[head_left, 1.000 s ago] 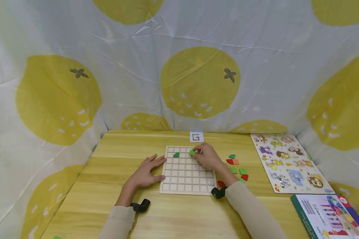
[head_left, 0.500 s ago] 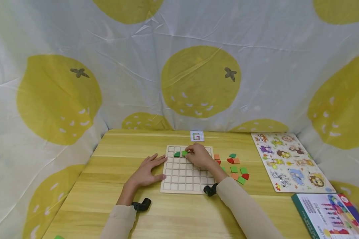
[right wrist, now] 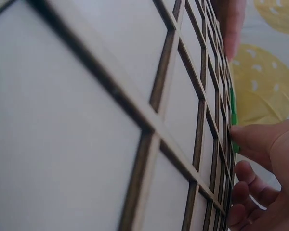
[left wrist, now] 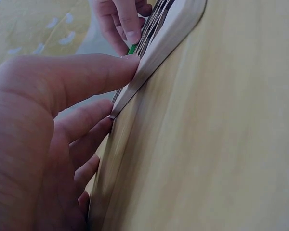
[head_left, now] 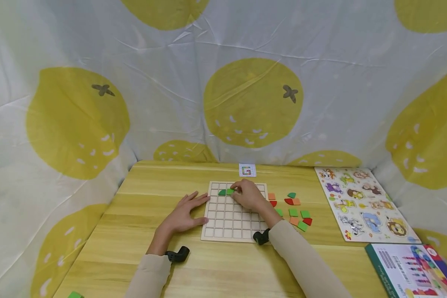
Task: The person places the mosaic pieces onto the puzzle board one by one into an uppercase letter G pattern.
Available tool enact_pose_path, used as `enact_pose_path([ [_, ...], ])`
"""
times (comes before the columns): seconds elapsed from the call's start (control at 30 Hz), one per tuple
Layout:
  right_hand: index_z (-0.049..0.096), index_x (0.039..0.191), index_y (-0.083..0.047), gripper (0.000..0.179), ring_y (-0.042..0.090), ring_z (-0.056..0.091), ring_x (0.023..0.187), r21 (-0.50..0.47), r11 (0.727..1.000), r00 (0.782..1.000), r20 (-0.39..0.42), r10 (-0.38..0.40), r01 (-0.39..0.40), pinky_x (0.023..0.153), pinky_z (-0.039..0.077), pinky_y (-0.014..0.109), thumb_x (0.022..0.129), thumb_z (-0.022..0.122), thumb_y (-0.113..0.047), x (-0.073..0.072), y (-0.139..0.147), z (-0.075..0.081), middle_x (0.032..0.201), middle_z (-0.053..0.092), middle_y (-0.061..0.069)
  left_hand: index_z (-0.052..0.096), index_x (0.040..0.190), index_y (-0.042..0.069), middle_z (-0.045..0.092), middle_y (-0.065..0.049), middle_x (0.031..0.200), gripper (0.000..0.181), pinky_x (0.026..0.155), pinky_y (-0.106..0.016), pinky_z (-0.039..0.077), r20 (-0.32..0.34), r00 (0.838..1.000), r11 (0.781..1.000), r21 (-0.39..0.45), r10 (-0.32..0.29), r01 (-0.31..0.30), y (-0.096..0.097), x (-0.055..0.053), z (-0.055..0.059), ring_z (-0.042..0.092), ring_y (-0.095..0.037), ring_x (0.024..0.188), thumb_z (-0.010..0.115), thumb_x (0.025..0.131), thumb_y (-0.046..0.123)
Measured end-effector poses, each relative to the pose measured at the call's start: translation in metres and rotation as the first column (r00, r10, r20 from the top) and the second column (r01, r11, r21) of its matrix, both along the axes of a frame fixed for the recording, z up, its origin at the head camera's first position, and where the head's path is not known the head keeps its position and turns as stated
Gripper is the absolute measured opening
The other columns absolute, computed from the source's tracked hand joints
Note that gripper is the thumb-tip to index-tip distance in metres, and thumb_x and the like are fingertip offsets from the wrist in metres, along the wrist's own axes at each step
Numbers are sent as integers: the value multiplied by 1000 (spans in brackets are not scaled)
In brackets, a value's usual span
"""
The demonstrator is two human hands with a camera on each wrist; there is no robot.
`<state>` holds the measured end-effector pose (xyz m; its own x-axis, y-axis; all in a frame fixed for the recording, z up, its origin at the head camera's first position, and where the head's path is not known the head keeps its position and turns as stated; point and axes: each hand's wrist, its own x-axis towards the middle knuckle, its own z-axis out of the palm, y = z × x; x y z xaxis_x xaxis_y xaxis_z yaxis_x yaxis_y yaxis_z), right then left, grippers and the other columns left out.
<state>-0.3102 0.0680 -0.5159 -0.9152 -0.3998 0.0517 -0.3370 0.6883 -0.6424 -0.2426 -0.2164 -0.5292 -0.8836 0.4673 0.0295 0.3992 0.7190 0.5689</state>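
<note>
A wooden grid board [head_left: 219,231] lies on the table with a dark green quarter-circle tile [head_left: 222,193] in its upper rows. Just right of that tile, my right hand [head_left: 247,195] pinches a light green square tile [head_left: 229,192] at the board's surface. The right wrist view shows the thumb [right wrist: 253,137] against the green edge, with the other fingers bent below. My left hand [head_left: 186,213] rests at the board's left side, fingers spread. Its thumb [left wrist: 106,72] and fingertips touch the board's edge in the left wrist view.
Right of the board lie several loose tiles, among them an orange square [head_left: 271,196] and a red piece [head_left: 307,222]. A small pattern card [head_left: 247,170] sits behind the board. An animal puzzle [head_left: 365,205] and a box [head_left: 406,269] occupy the right side; a green piece [head_left: 75,294] lies front left.
My right hand has moved left across the board with the light green square, bringing it beside the dark green quarter-circle. The left hand has stayed at the board's edge.
</note>
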Motion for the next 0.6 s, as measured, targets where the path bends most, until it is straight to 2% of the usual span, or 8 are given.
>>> enact_pose_path([
  [0.33, 76, 122, -14, 27, 17, 52, 83, 10, 1000, 1000, -2, 9, -9, 73, 45, 31, 96, 71, -20, 0, 0, -1, 95, 60, 2, 47, 157, 23, 39, 2, 166, 74, 128, -62, 9, 3, 1000, 1000, 0, 1, -1, 0, 0, -1, 19, -34, 160, 73, 91, 45],
  [0.6, 76, 126, -15, 32, 17, 53, 86, -3, 1000, 999, 29, -19, 19, 76, 47, 32, 95, 73, -24, 2, 2, 0, 99, 62, 3, 47, 157, 23, 40, 2, 165, 74, 128, -62, 9, -3, 1000, 1000, -1, -2, 2, 0, 0, -1, 19, -34, 160, 73, 91, 45],
])
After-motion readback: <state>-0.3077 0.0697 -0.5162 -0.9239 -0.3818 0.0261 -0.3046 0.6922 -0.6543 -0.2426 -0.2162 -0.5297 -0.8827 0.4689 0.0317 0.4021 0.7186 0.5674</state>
